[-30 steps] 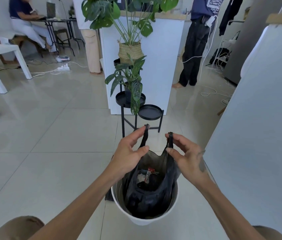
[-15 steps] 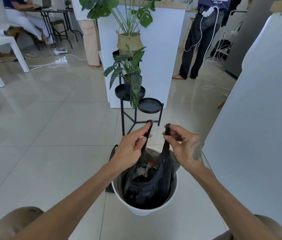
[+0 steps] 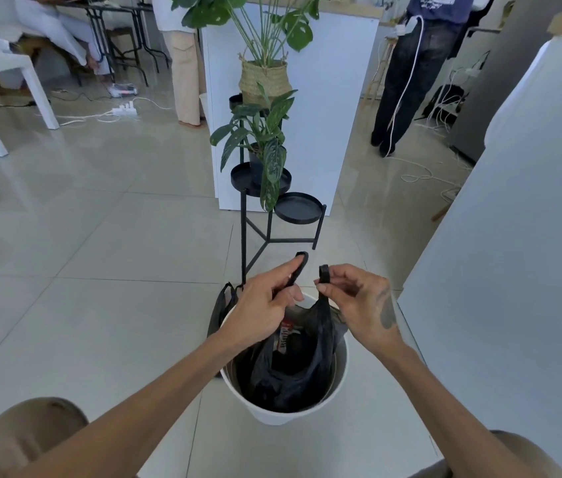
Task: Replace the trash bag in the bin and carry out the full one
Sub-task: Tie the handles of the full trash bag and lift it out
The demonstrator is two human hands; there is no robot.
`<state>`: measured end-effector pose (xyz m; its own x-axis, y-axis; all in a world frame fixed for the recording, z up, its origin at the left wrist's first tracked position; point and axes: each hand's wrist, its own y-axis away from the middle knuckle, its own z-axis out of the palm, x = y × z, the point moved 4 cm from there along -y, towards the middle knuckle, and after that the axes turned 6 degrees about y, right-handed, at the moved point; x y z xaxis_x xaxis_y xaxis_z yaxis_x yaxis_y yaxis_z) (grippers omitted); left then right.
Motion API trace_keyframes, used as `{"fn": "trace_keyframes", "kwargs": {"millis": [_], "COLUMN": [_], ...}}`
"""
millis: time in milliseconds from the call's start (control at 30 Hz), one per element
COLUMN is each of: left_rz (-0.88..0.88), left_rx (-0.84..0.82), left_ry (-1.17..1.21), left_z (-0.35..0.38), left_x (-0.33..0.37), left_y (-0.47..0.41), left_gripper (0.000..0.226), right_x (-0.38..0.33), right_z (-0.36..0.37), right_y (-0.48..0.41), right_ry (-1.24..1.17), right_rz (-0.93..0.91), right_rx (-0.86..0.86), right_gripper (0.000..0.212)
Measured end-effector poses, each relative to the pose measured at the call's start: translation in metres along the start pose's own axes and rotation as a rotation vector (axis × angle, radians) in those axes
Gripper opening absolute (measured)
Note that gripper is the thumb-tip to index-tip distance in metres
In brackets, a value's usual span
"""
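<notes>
Single wide-angle view from head height, looking forward and steeply down. Both forearms entering from the bottom edge, left hand (image 3: 261,313) and right hand (image 3: 359,307) close under the lens above a white bin (image 3: 283,414) on the tiled floor (image 3: 100,253). Straight ahead and farther off, a black plant stand (image 3: 274,219); far left, a white table (image 3: 4,84); hard against the right edge, a pale cabinet side (image 3: 514,270), bowed by the lens. No second view, so no shared ground.
</notes>
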<state>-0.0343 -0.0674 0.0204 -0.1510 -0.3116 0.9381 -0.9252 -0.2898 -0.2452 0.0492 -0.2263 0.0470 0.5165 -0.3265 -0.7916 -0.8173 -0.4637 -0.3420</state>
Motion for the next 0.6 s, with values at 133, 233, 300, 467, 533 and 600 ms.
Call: {"fn": "trace_keyframes", "kwargs": {"millis": [133,233,300,467,533,600], "left_rz": [-0.027,-0.056,-0.066,-0.049,-0.075,-0.159], "left_rx": [-0.019,-0.040,-0.083,-0.199,-0.221,-0.205], "left_ry": [0.040,0.047,0.003,-0.104,-0.078,0.081], "left_z": [-0.002,-0.006,-0.007,-0.004,-0.004,-0.006], "left_x": [0.008,0.008,0.009,0.018,0.021,0.022], "left_y": [0.004,0.007,0.006,0.002,0.002,0.004], "left_gripper": [0.033,0.027,0.027,0.034,0.037,0.036], "right_x": [-0.005,-0.011,-0.019,-0.030,-0.027,-0.020], "right_z": [-0.005,-0.010,-0.012,-0.006,-0.004,-0.002], "right_y": [0.007,0.013,0.016,0.005,-0.001,-0.004], "right_ry": [0.029,0.145,0.272,0.449,0.459,0.391], "right_rz": [-0.094,-0.272,-0.428,-0.710,-0.676,-0.554], "right_rx": [-0.022,-0.040,-0.004,-0.107,-0.120,-0.115], "right_gripper": [0.019,0.013,0.012,0.004,0.002,0.003]}}
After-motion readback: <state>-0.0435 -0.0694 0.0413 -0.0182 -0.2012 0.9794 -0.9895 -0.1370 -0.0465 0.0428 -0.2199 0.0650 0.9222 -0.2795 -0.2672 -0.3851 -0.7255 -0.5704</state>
